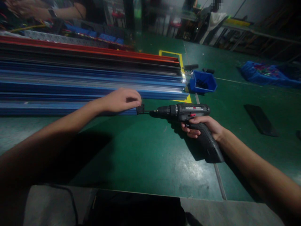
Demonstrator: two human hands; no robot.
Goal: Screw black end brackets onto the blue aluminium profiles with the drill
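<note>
mid-frame, the black end piece (140, 109) sits on the blue rail (47, 108), left hand (121, 100) touching it, grip unclear — right hand (204, 125) wrapped round the drill (191, 109), bit (148, 111) against the piece; placed, but fastening seems unfinished.

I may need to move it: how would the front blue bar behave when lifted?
The front blue bar is likely stiff, since it looks straight. It may be unwieldy from one end, as it runs out of frame.
</note>
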